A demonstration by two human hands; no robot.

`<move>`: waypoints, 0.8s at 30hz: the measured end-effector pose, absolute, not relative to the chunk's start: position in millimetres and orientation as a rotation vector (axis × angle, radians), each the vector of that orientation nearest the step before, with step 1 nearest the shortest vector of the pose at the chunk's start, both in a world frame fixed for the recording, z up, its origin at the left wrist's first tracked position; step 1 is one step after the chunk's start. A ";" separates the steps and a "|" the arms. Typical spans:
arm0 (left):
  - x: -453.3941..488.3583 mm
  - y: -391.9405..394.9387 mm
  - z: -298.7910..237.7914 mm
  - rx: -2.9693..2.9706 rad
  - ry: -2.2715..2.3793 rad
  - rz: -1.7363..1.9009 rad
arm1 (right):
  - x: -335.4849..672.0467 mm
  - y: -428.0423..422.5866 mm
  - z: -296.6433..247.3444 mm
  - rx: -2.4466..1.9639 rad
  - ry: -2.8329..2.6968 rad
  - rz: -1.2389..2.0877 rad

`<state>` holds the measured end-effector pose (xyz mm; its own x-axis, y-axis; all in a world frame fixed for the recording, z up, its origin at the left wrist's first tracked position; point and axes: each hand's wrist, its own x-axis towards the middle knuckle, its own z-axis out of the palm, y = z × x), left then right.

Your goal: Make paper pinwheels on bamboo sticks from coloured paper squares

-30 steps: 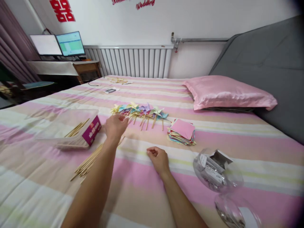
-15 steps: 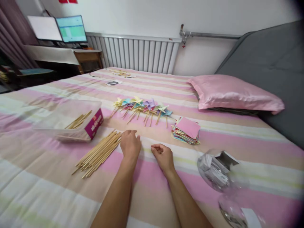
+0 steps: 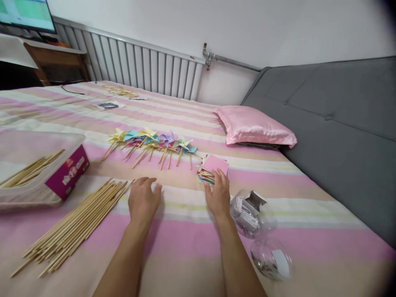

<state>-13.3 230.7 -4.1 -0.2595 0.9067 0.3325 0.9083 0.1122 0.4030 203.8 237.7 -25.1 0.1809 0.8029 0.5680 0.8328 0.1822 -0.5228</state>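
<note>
My right hand (image 3: 218,193) reaches onto the near edge of a stack of coloured paper squares (image 3: 213,165), a pink sheet on top. Its fingers are apart, and I see nothing held in them. My left hand (image 3: 144,198) hovers at or just above the bedspread with thumb and fingers spread, holding nothing. Left of it lies a bundle of thin wooden sticks (image 3: 80,222), close to the fingers but not gripped. Beyond both hands, several paper pinwheels (image 3: 167,140) on sticks lie in a row.
A clear plastic box (image 3: 71,165) with more sticks stands at the left. Right of my right hand are a clear round container (image 3: 247,216) holding small packets and another clear one (image 3: 270,258). A pink pillow (image 3: 256,126) leans near the grey headboard (image 3: 328,136).
My view has turned to the right. My right hand has moved forward to the paper stack and its fingers have opened. My left hand remains beside the sticks, its fingers now more spread.
</note>
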 end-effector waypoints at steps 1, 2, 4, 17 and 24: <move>-13.3 230.9 -4.1 -1.908 -2.343 -0.853 | 207.5 242.1 -30.7 -1.612 -1.584 -0.064; -13.2 231.0 -4.0 -1.914 -2.340 -0.854 | 210.4 246.6 -36.3 -1.624 -1.566 -0.076; -12.5 231.2 -3.8 -1.927 -2.333 -0.856 | 214.8 255.0 -46.1 -1.640 -1.521 -0.078; -13.8 233.5 -6.9 -1.939 -2.283 -0.883 | 229.6 272.7 -62.7 -1.659 -1.305 -0.102; -13.2 233.7 -5.8 -1.948 -2.294 -0.874 | 232.6 275.9 -62.2 -1.592 -1.244 -0.097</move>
<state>-13.2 233.7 -5.8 -0.2274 0.9079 0.3522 0.9122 0.0720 0.4034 232.6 275.9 -62.2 0.4535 0.6519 0.6078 0.7386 0.1069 -0.6657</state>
